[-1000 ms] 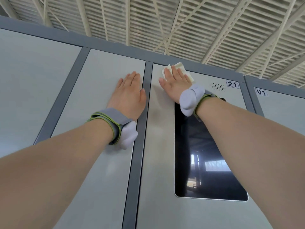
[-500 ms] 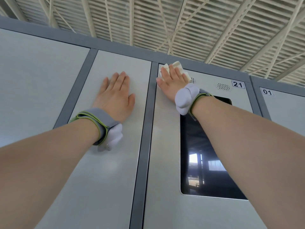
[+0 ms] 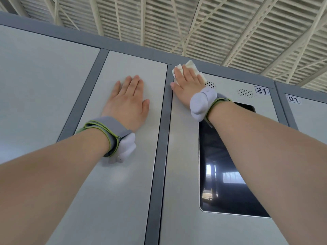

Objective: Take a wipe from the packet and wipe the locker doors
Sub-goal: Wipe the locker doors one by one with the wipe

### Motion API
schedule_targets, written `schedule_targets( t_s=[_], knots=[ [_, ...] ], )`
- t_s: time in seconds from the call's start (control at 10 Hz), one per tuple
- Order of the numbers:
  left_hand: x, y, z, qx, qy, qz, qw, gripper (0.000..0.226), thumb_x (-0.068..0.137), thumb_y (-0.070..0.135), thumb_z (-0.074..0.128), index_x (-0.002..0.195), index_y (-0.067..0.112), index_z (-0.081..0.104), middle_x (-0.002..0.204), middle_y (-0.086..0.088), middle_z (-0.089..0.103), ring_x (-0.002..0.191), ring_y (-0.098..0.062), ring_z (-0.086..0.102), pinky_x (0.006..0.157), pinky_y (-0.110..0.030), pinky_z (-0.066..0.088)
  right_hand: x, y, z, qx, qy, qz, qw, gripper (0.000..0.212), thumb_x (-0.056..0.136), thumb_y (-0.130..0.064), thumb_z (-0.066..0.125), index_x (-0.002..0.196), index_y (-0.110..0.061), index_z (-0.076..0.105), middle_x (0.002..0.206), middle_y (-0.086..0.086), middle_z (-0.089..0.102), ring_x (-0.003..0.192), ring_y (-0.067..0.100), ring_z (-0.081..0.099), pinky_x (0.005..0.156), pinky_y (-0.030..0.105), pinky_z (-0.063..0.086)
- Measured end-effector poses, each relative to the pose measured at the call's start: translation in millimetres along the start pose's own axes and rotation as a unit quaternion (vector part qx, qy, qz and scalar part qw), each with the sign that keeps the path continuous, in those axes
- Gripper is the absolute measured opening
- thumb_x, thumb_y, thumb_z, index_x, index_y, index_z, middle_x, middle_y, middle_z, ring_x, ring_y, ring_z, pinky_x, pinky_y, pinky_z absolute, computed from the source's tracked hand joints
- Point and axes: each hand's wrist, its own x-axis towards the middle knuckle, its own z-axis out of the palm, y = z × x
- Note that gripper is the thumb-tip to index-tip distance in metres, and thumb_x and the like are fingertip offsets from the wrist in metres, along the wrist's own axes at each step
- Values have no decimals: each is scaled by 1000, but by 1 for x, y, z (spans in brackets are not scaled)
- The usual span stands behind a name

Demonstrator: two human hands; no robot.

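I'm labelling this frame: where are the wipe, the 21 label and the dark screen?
wipe (image 3: 192,67), head view, its top edge above the fingers.
21 label (image 3: 261,90), head view, on the digits.
dark screen (image 3: 228,197), head view, its lower middle.

Two hands (image 3: 126,101), one wipe (image 3: 192,68), four locker doors (image 3: 122,174).

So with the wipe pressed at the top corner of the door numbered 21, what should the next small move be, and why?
Probably sweep the right hand and wipe rightward along the top of door 21. The wipe sits at its upper left corner, so the strip toward the speaker holes and number label lies ahead. The left hand rests flat on the neighbouring door.
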Motion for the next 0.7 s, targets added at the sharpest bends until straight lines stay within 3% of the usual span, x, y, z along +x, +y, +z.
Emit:
schedule_targets(
  t_s=[0.2,0.3,0.5,0.7],
  knots=[
    [1,0,0,3,6,2,1000,59,101,30,25,150,3,7,159,-9,4,146,-22,1,116,-37,-3,-30,7,0,15,-33,-58,998,53,102,-36,23,151,-24,7,159,0,0,146,18,-1,116,34,-1],
    [1,-1,0,0,5,4,1000,59,101,29,25,150,3,7,159,-9,4,146,-23,1,116,-37,-3,-22,7,-3,14,-20,-71,997,51,101,-36,24,149,-23,13,158,2,7,145,19,5,115,36,4],
    [2,-1,-1,-8,5,4,1000,58,100,29,25,150,4,7,159,-9,3,146,-22,1,115,-36,-4,-4,-10,-13,24,-9,3,1000,48,101,-41,22,147,-27,19,158,3,8,145,21,4,115,37,4],
    [3,-3,-2,-16,5,2,1000,58,101,28,27,150,4,9,159,-8,4,146,-22,1,115,-36,-3,-30,-13,-10,42,-30,-72,996,48,101,-41,23,148,-32,19,159,3,5,145,20,1,115,36,0]
  ],
)
